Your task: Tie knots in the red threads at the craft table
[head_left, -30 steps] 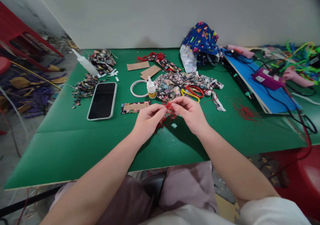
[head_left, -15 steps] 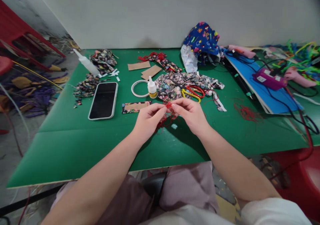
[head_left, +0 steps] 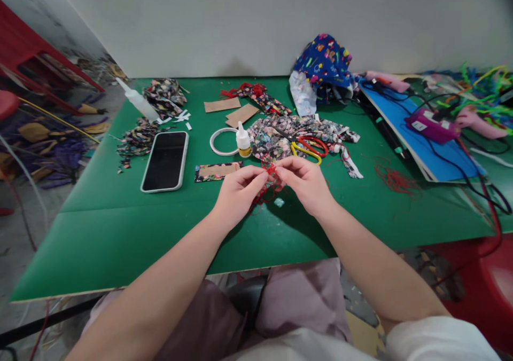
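Both of my hands meet over the middle of the green table, their fingertips pinching a tangle of red thread [head_left: 269,170]. My left hand [head_left: 241,189] grips it from the left, thumb against the forefinger. From the other side my right hand [head_left: 301,182] is closed on the same thread; its lower fingers are partly hidden. More loose red strands hang beneath the hands. Just beyond lie scissors [head_left: 308,147] with red and yellow handles, on floral fabric [head_left: 270,136]. A small glue bottle [head_left: 242,141] stands beside a white tape ring [head_left: 224,152]. Left of my hands lies a floral-edged card strip [head_left: 218,172].
A phone [head_left: 165,162] lies at left, near floral scraps [head_left: 138,139] and a nozzle bottle [head_left: 138,100]. Brown cards [head_left: 222,105] sit farther back. To the right are a red thread pile [head_left: 396,180], a blue folder [head_left: 427,142], cables and a purple box [head_left: 433,125].
Almost nothing differs: my fingers stay pinched on the red thread, and the whole view has shifted very slightly.
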Tool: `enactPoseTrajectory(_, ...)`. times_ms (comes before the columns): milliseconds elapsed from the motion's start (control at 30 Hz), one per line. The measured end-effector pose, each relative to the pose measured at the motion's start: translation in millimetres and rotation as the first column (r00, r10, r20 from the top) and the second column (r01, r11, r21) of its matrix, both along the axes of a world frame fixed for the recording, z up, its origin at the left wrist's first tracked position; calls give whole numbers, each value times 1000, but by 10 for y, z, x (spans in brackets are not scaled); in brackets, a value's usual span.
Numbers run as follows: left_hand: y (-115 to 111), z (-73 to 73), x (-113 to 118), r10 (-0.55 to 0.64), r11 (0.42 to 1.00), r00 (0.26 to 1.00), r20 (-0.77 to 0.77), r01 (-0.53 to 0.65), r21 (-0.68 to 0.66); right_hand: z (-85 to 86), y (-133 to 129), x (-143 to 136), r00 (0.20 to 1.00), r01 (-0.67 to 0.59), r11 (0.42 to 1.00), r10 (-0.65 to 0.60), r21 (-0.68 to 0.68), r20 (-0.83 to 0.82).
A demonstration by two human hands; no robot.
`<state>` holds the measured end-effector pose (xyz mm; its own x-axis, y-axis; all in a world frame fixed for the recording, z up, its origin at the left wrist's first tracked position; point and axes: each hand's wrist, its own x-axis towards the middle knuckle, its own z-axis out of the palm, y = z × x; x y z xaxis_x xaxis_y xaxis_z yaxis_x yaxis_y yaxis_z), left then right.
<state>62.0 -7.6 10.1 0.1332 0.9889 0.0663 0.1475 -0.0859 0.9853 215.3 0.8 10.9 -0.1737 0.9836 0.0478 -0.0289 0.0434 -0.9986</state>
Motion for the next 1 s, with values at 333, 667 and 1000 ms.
enactPoseTrajectory(333, -2, -9, -4, -3, 1000, 1000, -8, 3, -2, -32, 3, 0, 1000, -5, 1000, 5, 5, 18)
enactPoseTrajectory(667, -4, -11, 1, 11, 1000, 1000, -7, -11, 0, -30, 12, 1, 1000, 10, 1000, -10, -2, 3)
enactPoseTrajectory(1000, 5, -31, -2, 15, 1000, 1000, 15, -15, -16, -24, 6, -1, 1000, 7, 1000, -8, -26, -25)
